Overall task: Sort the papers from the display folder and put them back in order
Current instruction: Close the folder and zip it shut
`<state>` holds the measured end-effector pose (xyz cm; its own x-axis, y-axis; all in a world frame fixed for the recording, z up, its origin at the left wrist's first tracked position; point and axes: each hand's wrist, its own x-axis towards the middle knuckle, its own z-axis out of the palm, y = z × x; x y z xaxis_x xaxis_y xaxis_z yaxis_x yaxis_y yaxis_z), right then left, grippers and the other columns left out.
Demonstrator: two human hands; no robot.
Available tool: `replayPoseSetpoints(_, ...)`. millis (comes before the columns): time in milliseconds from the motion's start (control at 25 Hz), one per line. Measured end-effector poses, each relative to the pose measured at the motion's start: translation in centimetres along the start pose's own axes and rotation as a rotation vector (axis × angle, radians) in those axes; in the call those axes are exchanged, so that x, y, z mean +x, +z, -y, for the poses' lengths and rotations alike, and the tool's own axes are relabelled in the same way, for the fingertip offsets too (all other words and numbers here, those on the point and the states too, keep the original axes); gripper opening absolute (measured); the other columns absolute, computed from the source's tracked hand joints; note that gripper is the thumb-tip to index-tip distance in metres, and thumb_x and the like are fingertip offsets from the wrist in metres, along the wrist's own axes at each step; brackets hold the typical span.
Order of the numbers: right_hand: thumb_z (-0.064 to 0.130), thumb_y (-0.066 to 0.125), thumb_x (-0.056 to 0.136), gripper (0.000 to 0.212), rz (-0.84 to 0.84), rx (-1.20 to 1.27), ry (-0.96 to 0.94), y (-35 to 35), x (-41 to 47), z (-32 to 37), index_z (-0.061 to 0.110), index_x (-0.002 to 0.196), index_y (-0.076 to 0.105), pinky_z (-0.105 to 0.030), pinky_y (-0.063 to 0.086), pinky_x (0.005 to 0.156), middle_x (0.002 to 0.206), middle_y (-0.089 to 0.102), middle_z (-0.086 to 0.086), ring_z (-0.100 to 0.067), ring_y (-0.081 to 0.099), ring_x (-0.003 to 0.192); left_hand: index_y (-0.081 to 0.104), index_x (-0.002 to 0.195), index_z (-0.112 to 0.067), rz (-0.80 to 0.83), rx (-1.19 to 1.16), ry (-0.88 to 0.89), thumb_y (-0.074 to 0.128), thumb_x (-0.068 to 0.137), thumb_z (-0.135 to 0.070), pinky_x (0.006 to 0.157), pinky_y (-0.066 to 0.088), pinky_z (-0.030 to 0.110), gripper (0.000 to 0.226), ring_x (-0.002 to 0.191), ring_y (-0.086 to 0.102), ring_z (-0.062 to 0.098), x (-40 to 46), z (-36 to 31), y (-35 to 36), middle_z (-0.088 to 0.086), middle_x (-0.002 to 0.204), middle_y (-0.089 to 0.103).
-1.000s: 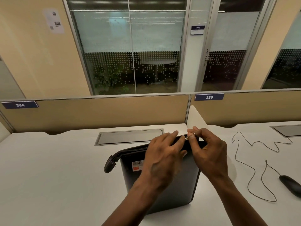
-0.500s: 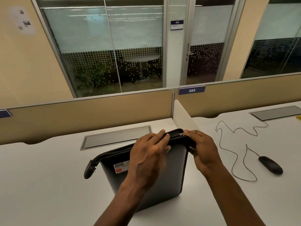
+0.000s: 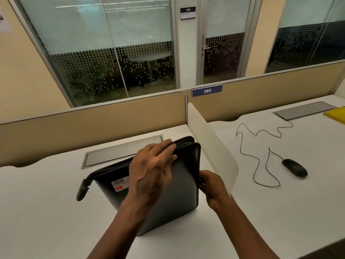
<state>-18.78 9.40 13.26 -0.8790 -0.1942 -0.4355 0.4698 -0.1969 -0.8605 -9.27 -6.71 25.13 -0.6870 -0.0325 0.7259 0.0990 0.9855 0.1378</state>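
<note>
display folder [image 3: 168, 193] stands on its edge on the surface [image 3: 46, 212], tilted. left hand [image 3: 151, 172] lies over the folder's top edge and near face, right hand [image 3: 211, 186] at the folder's right edge. label sticker [image 3: 120, 184] on the folder's near face, left of the left hand. cable hatch [image 3: 115, 154] set in the surface just behind the folder. divider panel [image 3: 212, 146] just right of the folder. mouse [image 3: 294, 167] well right of the folder, past the divider, its cord [image 3: 257, 144] running behind it. partition [image 3: 93, 118] behind the folder, number plate [image 3: 207, 90] on it.
</note>
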Motion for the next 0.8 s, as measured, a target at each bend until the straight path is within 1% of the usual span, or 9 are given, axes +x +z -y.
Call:
replayPoseSetpoints(120,0.026,0.072,0.087,0.031,0.036,-0.041,0.017,-0.8,1.0,-1.7,-0.004,0.091,0.069,-0.048,0.055,0.092,0.091,0.069,-0.017,-0.030,0.064,0.088,0.076,0.112,-0.018,0.014,-0.004,-0.044,0.076,0.086,-0.020,0.082,0.054,0.034,0.026,0.100,0.068,0.021,0.1,-0.3,-0.4,-0.003,0.120,0.071)
replayPoseSetpoints(200,0.040,0.076,0.078,0.050,0.065,-0.064,-0.008,-1.3,1.4,-2.1,-0.007,0.092,0.067,-0.050,0.055,0.092,0.090,0.068,-0.017,-0.028,0.063,0.086,0.076,0.109,-0.020,0.041,-0.020,-0.102,0.078,0.083,-0.023,0.084,0.053,0.035,0.026,0.101,0.068,0.022,0.5,-1.0,-1.0,-0.003,0.119,0.072)
replayPoseSetpoints(280,0.044,0.075,0.074,0.059,0.092,-0.071,-0.019,-1.6,1.9,-2.4,-0.011,0.094,0.064,-0.052,0.055,0.090,0.091,0.068,-0.021,-0.028,0.063,0.085,0.074,0.113,-0.022,0.125,-0.013,-0.119,0.078,0.082,-0.034,0.088,0.053,0.037,0.033,0.106,0.066,0.023,1.4,-2.2,-1.1,-0.003,0.123,0.070)
replayPoseSetpoints(360,0.033,0.074,0.080,0.049,0.084,-0.056,-0.018,-1.8,2.4,-2.8,-0.013,0.093,0.064,-0.052,0.056,0.089,0.091,0.068,-0.024,-0.029,0.064,0.083,0.068,0.125,-0.025,0.212,0.036,-0.059,0.077,0.084,-0.040,0.086,0.053,0.040,0.045,0.107,0.065,0.026,2.5,-3.4,-0.2,-0.001,0.127,0.067)
replayPoseSetpoints(440,0.023,0.073,0.083,0.036,0.037,-0.094,-0.021,-2.0,3.2,-3.4,-0.013,0.085,0.064,-0.049,0.057,0.086,0.087,0.066,-0.026,-0.028,0.064,0.081,0.066,0.129,-0.027,0.238,0.091,-0.011,0.075,0.085,-0.035,0.078,0.053,0.040,0.045,0.099,0.066,0.030,3.1,-3.8,0.8,-0.001,0.125,0.068)
replayPoseSetpoints(560,0.021,0.074,0.083,0.024,-0.003,-0.193,0.018,-2.9,3.8,-5.5,0.004,0.073,0.061,-0.037,0.051,0.074,0.078,0.059,-0.016,-0.024,0.061,0.079,0.067,0.126,-0.030,0.201,0.131,0.009,0.076,0.085,-0.032,0.070,0.052,0.037,0.042,0.092,0.066,0.028,2.5,-3.5,1.1,-0.004,0.121,0.070)
replayPoseSetpoints(640,0.027,0.074,0.083,0.027,-0.023,-0.267,0.030,-3.7,3.9,-7.1,0.011,0.071,0.057,-0.035,0.047,0.070,0.075,0.056,-0.011,-0.022,0.058,0.078,0.069,0.124,-0.031,0.177,0.119,0.023,0.077,0.085,-0.031,0.068,0.053,0.036,0.040,0.090,0.067,0.027,2.2,-3.6,0.9,-0.006,0.120,0.070)
replayPoseSetpoints(720,0.031,0.076,0.081,0.031,-0.043,-0.335,0.033,-4.5,3.9,-8.3,0.013,0.066,0.055,-0.034,0.041,0.064,0.070,0.053,-0.008,-0.020,0.052,0.071,0.072,0.119,-0.031,0.171,0.064,0.031,0.078,0.084,-0.028,0.068,0.055,0.037,0.036,0.092,0.068,0.025,2.1,-3.8,0.6,-0.007,0.116,0.071)
replayPoseSetpoints(800,0.027,0.077,0.083,0.034,-0.062,-0.369,0.019,-5.2,3.4,-9.0,0.012,0.062,0.056,-0.029,0.039,0.059,0.063,0.053,-0.004,-0.016,0.046,0.063,0.075,0.114,-0.032,0.168,-0.009,0.012,0.076,0.085,-0.027,0.071,0.055,0.037,0.029,0.095,0.069,0.023,2.0,-3.6,-0.2,-0.010,0.115,0.072)
